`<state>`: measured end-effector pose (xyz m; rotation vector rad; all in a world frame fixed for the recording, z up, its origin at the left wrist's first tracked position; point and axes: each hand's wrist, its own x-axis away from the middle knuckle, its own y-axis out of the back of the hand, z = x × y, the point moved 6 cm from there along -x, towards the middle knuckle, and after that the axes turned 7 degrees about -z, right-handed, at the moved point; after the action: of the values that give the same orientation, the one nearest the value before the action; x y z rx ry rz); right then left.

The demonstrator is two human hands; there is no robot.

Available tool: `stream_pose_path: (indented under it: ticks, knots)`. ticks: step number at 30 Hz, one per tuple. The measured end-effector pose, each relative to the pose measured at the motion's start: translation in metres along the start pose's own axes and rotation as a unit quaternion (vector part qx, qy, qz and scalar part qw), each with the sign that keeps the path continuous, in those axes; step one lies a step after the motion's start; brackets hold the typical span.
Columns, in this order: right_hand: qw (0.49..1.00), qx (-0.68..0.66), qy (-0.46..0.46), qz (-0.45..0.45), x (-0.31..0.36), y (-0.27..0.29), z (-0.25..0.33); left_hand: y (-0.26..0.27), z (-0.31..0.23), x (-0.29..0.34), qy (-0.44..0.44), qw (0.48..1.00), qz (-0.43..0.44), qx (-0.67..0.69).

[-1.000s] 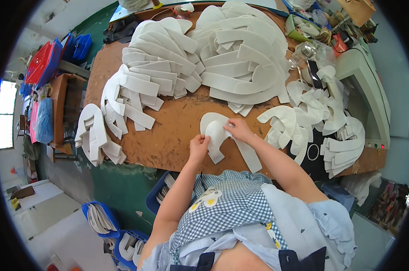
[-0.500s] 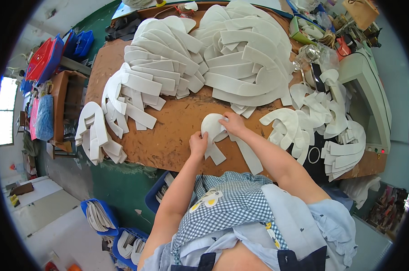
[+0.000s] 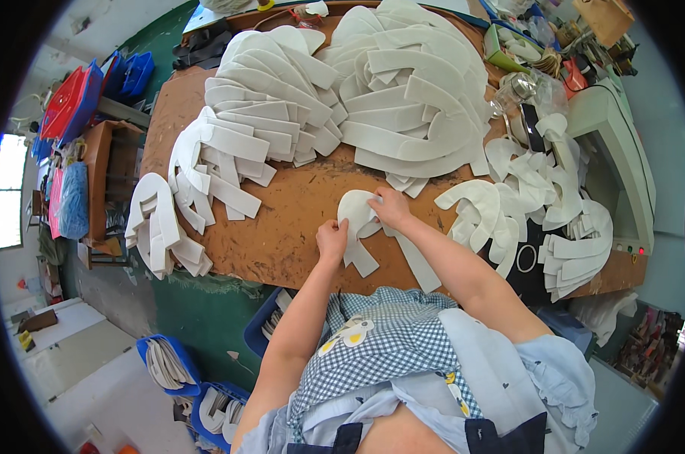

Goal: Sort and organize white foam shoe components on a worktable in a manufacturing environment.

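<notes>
Both my hands are on a white U-shaped piece of soft, sheet-like material, its curve facing away from me and its two legs pointing toward me. My left hand pinches its outer left edge. On the right side of the curve, my right hand grips it between thumb and fingers, and the forearm passes close by the right leg. Beyond them rise two big heaps of similar white pieces, a left heap and a right heap. Whether the held piece is one layer or several, I cannot tell.
Smaller stacks of white pieces lie at the left edge and right end of the brown table. A grey-green machine with a red light stands at the right. Blue bins of white pieces sit below the table.
Both hands keep their hold on the white U-shaped piece in nearly the same place. The view has shifted very slightly; nothing else visibly differs.
</notes>
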<state>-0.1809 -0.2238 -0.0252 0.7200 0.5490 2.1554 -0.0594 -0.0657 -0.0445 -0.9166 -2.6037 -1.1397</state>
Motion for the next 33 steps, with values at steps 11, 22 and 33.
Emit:
stream_pose_path:
  ticks: [11,22,33]
  knots:
    - [0.999,0.049,0.001,-0.004,-0.005,-0.002,0.002,-0.005,0.02,0.025,0.164,0.961,0.154,0.162]
    - [0.998,0.06,-0.001,-0.002,-0.006,-0.003,0.001,0.004,0.032,0.041,0.184,0.96,0.133,0.163]
    - [0.997,0.072,0.006,-0.012,-0.006,-0.006,-0.001,0.007,0.028,0.041,0.174,0.969,0.114,0.136]
